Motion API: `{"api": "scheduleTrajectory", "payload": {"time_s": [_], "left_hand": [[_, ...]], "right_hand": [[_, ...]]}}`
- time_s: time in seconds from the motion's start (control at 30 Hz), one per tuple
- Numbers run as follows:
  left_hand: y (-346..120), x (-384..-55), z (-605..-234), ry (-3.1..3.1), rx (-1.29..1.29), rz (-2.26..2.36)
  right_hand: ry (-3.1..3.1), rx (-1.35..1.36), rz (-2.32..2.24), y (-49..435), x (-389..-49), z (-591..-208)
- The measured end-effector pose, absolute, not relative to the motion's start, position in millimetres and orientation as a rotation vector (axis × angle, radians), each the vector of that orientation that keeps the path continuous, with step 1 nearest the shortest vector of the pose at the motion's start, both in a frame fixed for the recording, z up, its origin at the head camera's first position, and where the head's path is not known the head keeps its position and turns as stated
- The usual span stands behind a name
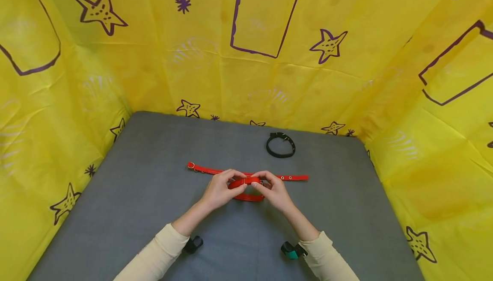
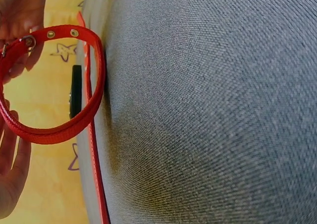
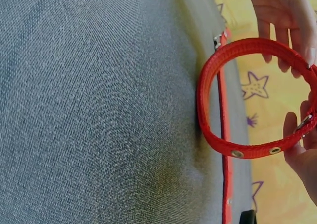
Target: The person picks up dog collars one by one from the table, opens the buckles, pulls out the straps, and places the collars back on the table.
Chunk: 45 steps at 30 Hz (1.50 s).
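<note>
Centrally, a looped red collar (image 1: 248,197) stands upright in the grasp of both hands, low over the grey worktop (image 1: 331,217); whether its lower edge touches the surface cannot be told. The left hand (image 1: 220,190) pinches the top of the band; the right hand (image 1: 275,192) pinches it just beside, near the buckle (image 3: 304,122). Just beyond, a second red collar (image 1: 211,170) lies extended from side to side. Farther back rests a ring-shaped black collar (image 1: 280,156), before yellow patterned cloth (image 1: 219,80).
</note>
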<state>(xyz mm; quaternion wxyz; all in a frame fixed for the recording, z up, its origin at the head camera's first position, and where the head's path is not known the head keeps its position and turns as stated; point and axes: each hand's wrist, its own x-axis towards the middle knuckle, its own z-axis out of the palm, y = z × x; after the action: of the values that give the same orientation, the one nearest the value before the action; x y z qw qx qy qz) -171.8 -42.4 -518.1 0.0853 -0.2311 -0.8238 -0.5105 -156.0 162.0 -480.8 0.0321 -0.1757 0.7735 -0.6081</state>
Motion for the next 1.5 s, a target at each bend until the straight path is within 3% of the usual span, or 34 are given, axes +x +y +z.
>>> {"api": "scheduleTrajectory", "payload": {"time_s": [0.43, 0.8, 1.07, 1.5], "left_hand": [[-42, -174, -518, -2.456, -0.648, -1.609], [-42, -172, -519, -2.432, -0.654, -1.609], [-42, -170, -519, -2.442, -0.651, -1.614], [-42, -172, -522, -2.447, -0.624, -1.634]], "right_hand": [[2.304, -0.503, -1.932, 163, -159, -485], [2.622, -0.803, -1.664, 158, -154, -472], [2.732, -0.866, -1.656, 155, -154, -479], [2.728, -0.743, -1.649, 149, -150, -474]]}}
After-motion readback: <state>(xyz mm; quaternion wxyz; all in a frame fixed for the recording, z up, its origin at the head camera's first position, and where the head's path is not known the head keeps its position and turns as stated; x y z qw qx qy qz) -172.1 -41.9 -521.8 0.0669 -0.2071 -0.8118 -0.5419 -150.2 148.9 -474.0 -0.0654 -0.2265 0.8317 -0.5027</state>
